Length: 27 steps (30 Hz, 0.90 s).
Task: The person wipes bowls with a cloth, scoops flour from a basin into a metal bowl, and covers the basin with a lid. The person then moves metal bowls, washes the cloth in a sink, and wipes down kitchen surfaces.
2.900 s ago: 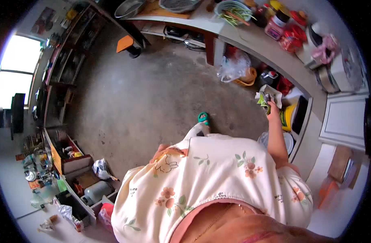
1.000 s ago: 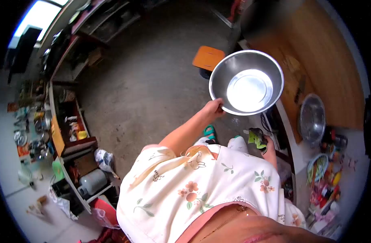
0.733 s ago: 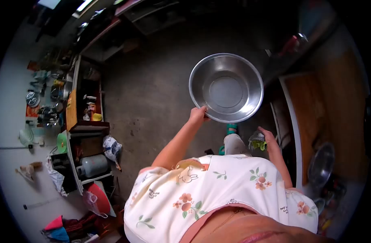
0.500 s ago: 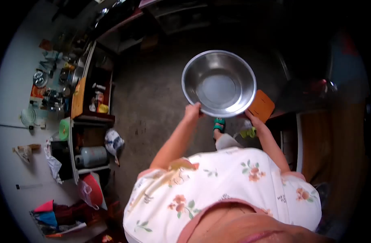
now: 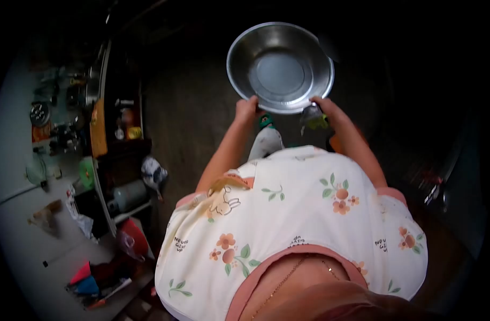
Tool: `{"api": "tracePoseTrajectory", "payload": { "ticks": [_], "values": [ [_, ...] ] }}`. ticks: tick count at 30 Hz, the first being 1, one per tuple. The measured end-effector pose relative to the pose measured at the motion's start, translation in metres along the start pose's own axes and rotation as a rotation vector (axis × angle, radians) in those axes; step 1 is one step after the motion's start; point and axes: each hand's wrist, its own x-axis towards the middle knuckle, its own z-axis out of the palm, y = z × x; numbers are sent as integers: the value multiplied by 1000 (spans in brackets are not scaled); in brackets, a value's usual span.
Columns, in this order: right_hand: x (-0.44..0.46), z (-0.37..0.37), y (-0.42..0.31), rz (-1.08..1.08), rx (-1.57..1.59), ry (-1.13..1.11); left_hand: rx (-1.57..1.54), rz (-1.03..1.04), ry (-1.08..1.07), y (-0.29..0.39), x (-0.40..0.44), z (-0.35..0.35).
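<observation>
- Head view, hands: we find the left hand (image 5: 247, 108) clenched on the near rim of a metal basin (image 5: 280, 75), thumb on top; the right hand (image 5: 328, 108) grasps the same rim farther right.
- Head view, basin: we note it held out above the floor (image 5: 183, 125), its inside facing up towards us.
- Head view, obstructions: a grey and yellow-green bundle (image 5: 313, 116) hangs at the right hand, just below the rim; its contents are too blurred to tell. The right forearm hides most of an orange stool (image 5: 336, 144).
- Head view, surroundings: to the left, a white bag (image 5: 153, 174) lies on the floor beside shelving, near a grey gas cylinder (image 5: 130, 196). A green sandal (image 5: 266, 121) shows just under the basin.
- Head view, count: we record two hands, one basin, one bundle, one stool, one white bag and one cylinder. One sandal shows clearly. Utensils (image 5: 63, 128) at far left are too blurred to count.
</observation>
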Motion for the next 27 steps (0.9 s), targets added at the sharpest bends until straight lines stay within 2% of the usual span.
{"api": "tracePoseTrajectory", "payload": {
  "ticks": [2, 4, 6, 7, 8, 9, 12, 15, 16, 17, 21, 23, 27],
  "values": [
    [44, -16, 11, -29, 72, 31, 83, -46, -98, 4, 34, 4],
    [122, -39, -30, 0, 147, 20, 74, -72, -145, 40, 120, 26],
    [161, -47, -79, 30, 235, -7, -48, -113, -261, 81, 179, 33],
    [170, -50, -100, 62, 328, -36, -58, -114, -271, 95, 205, 29],
    [182, -53, -112, 5, 335, 87, -36, -95, -275, 111, 234, 26],
    [203, -66, -130, -16, 331, 98, -12, -73, -278, 127, 274, 26],
    [207, -82, -163, 60, 360, 131, 60, 10, -255, 172, 330, 16],
    [235, -93, -204, -36, 442, 275, 126, 42, -259, 234, 403, 17],
    [245, -105, -206, -44, 467, 253, 172, 54, -223, 257, 408, 20],
    [222, -104, -182, -61, 484, 267, 184, 65, -246, 249, 396, 18],
    [228, -107, -182, -49, 547, 416, 148, -4, -284, 270, 467, 28],
    [246, -116, -180, -70, 640, 390, 89, -58, -270, 266, 507, 35],
    [260, -149, -133, -93, 676, 409, 57, -110, -290, 254, 530, 40]
  ]
}}
